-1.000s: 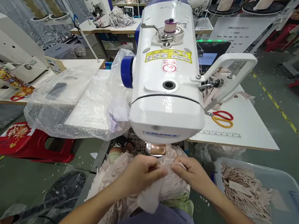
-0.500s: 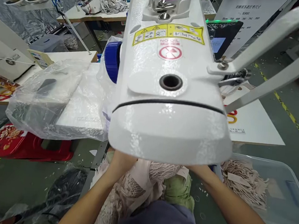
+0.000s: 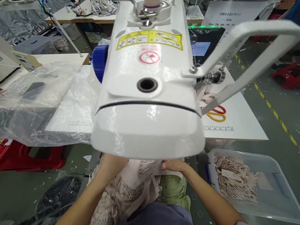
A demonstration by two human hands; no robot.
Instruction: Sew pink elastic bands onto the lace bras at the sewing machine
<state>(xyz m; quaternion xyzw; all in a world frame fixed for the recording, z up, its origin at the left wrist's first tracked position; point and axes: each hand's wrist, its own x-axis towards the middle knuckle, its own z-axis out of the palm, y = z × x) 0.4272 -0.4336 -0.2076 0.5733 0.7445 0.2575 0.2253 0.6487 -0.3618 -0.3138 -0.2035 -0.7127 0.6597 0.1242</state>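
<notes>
A white sewing machine head [image 3: 148, 130] fills the middle of the view and covers what lies under its front. My right hand [image 3: 173, 165] is closed on the edge of a pale pink lace bra [image 3: 133, 174], just below the machine's front. My left hand [image 3: 113, 164] lies at the left side of the same bra; its fingers are hidden beneath the machine head. More pale lace pieces [image 3: 109, 207] hang in a pile over my lap. Some green fabric [image 3: 174, 191] lies under my right hand.
On the right stands a clear plastic bin [image 3: 280, 188] holding beige straps [image 3: 235, 181]. Scissors with red and yellow handles [image 3: 217, 115] lie on the white table [image 3: 244, 125]. A plastic-covered table [image 3: 68, 108] and a red stool [image 3: 44, 159] are at left. A white guard bar [image 3: 249, 76] juts out rightward.
My right hand has come out from under the machine to the left and now shows, gripping the lace bra. The camera view has shifted right.
</notes>
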